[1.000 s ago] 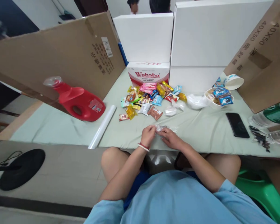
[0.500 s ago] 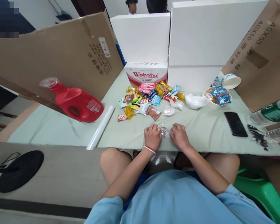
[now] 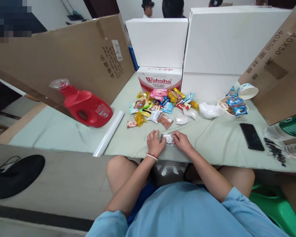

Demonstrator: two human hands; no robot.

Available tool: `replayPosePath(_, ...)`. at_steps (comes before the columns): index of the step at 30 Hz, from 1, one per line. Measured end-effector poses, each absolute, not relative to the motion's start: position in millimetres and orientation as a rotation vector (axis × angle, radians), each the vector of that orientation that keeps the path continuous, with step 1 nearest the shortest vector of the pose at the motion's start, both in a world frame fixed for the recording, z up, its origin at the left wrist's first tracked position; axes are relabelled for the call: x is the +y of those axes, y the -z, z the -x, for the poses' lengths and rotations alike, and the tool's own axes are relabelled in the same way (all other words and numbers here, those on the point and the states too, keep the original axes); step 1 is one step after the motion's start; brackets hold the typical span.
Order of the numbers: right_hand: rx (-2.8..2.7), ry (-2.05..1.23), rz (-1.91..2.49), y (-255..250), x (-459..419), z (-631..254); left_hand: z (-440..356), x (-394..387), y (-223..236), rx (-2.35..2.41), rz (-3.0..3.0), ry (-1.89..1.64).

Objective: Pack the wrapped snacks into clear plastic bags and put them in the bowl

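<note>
A small clear plastic bag with shiny silvery contents lies near the table's front edge, between my two hands. What is inside is too small to name. My left hand rests at the bag's left side, with a small dark piece between thumb and forefinger. With curled fingertips, my right hand pinches the bag's upper right edge. Beyond the hands is a heap of wrapped snacks, the nearest ones in brown and silver wrappers.
Left of the hands are a white roll and a red jug. White plastic bags, a bowl of snacks, a black phone and bottles are on the right. Boxes and cardboard wall the table.
My right hand has closed in on the bag and now pinches its edge. My left hand has drawn slightly left, showing a dark piece at its fingertips. The camera view has shifted slightly.
</note>
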State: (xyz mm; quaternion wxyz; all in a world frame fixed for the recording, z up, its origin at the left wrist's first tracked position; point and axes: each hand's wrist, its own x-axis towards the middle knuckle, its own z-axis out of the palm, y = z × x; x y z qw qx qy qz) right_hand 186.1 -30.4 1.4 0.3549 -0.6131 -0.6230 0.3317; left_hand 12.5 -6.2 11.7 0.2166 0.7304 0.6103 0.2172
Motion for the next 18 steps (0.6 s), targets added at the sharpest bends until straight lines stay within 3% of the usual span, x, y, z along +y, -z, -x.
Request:
replayPosePath(4, -1.392, -1.021, 1.514, 2, -43, -187, -17, -13, -10, 1.688, -2.002, -0.61)
replayPosePath(11, -0.825, -1.36, 1.278, -14, -77, -189, -39, -53, -19, 1.181, -2.157, -1.018)
replayPosePath(14, -0.85, -1.316, 1.284, -11, -94, -196, -48, -73, -16, 0.819, -2.211, -1.085)
replayPosePath(18, -0.918, -1.209, 1.445, 7, -110, -212, -50, -81, -6, 0.721, -2.075, -1.0)
